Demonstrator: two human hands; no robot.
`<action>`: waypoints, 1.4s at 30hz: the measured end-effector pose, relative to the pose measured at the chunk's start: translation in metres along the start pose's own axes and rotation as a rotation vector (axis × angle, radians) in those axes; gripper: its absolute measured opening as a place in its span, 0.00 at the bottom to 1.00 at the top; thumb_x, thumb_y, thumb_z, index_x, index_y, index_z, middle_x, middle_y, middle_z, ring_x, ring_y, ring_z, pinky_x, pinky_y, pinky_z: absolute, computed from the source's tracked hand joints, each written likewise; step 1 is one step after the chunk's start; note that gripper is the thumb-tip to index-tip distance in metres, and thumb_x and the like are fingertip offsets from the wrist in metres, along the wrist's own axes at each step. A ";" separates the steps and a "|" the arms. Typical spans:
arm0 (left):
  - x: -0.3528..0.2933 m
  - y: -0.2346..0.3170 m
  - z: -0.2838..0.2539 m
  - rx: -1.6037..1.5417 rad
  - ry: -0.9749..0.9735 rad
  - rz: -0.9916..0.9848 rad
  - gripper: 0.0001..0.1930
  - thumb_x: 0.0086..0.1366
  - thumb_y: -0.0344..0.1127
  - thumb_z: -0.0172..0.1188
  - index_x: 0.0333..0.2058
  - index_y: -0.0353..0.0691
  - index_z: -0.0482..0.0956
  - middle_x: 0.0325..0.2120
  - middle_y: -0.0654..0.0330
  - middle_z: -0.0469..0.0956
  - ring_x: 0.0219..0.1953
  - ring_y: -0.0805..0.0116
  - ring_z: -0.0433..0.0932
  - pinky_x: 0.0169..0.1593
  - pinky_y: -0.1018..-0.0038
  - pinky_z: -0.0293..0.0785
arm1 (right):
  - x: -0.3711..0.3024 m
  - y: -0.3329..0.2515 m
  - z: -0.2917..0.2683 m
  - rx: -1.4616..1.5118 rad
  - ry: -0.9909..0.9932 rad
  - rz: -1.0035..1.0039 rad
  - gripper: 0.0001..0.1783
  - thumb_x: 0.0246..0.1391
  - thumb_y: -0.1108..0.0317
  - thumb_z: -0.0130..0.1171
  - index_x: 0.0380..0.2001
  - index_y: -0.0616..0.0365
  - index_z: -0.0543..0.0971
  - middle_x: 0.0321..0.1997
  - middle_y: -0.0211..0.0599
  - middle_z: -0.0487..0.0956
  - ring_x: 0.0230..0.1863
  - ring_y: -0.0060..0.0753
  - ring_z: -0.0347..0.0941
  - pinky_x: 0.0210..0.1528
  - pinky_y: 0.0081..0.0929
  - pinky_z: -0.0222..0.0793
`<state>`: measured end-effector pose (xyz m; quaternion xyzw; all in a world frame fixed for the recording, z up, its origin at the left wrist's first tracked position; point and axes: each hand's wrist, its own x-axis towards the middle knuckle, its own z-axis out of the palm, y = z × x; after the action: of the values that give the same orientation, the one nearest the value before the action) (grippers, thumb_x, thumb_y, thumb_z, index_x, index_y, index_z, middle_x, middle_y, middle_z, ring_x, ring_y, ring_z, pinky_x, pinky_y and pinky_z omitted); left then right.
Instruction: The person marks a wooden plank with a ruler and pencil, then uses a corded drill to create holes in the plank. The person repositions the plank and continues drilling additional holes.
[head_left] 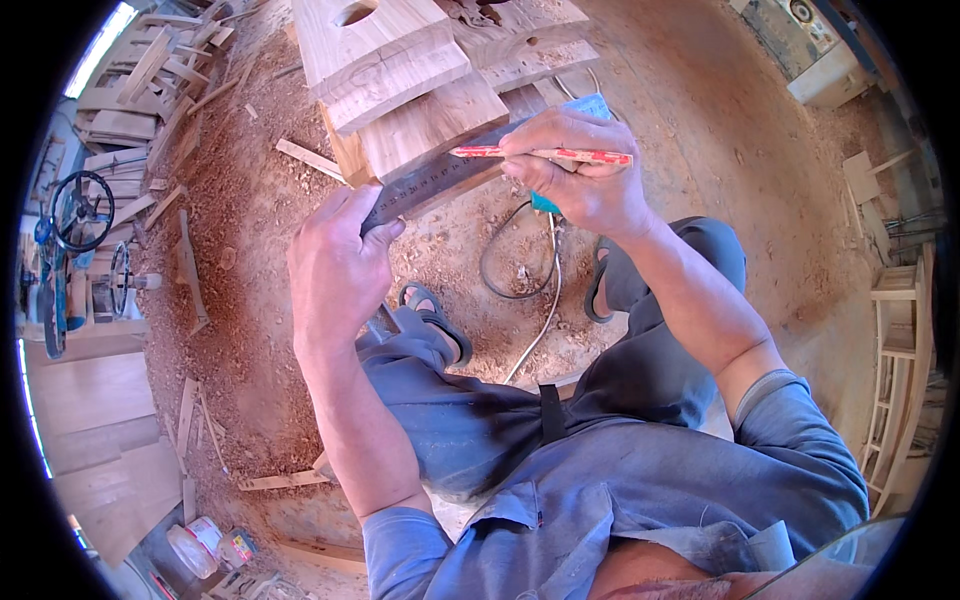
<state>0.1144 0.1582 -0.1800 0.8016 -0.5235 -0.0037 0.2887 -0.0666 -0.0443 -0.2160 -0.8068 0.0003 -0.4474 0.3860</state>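
My left hand (pixel 345 250) grips the near-left end of a dark metal ruler (pixel 425 182), with its thumb on the near side. The ruler lies along the near edge of a thick pale wooden board (pixel 435 125). Pinched in my right hand (pixel 590 165) is a red-and-white pencil (pixel 590 157). Its tip points left, close above the ruler's edge and the board; whether it touches the wood I cannot tell. The ruler's far end is hidden behind my right hand. Under that hand shows a blue object (pixel 590 106) that I cannot make out.
More thick boards (pixel 375 50), one with a round hole, are stacked beyond. A cable (pixel 545 310) runs over the sawdust-covered floor between my feet. Wood offcuts (pixel 150 110) and a machine with a handwheel (pixel 82 212) are at left. A wooden frame (pixel 900 370) stands at right.
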 end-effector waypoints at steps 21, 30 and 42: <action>0.001 -0.001 0.000 0.018 -0.025 0.052 0.17 0.58 0.26 0.70 0.47 0.32 0.81 0.35 0.47 0.79 0.37 0.42 0.79 0.40 0.56 0.73 | -0.016 0.032 -0.034 0.070 0.565 0.393 0.14 0.60 0.82 0.63 0.48 0.62 0.85 0.43 0.34 0.86 0.44 0.22 0.80 0.49 0.21 0.76; 0.001 -0.002 0.000 0.038 -0.030 0.073 0.19 0.56 0.24 0.70 0.47 0.30 0.81 0.35 0.47 0.80 0.36 0.43 0.80 0.40 0.57 0.74 | -0.015 0.042 -0.032 0.367 0.567 0.473 0.12 0.57 0.85 0.63 0.45 0.65 0.84 0.39 0.36 0.84 0.35 0.24 0.76 0.34 0.25 0.72; 0.004 -0.004 -0.005 0.025 -0.068 0.083 0.18 0.57 0.26 0.70 0.47 0.28 0.81 0.37 0.45 0.81 0.38 0.43 0.81 0.42 0.57 0.75 | -0.011 0.041 -0.032 0.340 0.579 0.479 0.10 0.56 0.85 0.63 0.41 0.64 0.85 0.36 0.34 0.83 0.34 0.24 0.76 0.33 0.26 0.71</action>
<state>0.1215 0.1581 -0.1765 0.7823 -0.5658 -0.0125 0.2604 -0.0820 -0.0898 -0.2397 -0.5495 0.2228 -0.5470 0.5909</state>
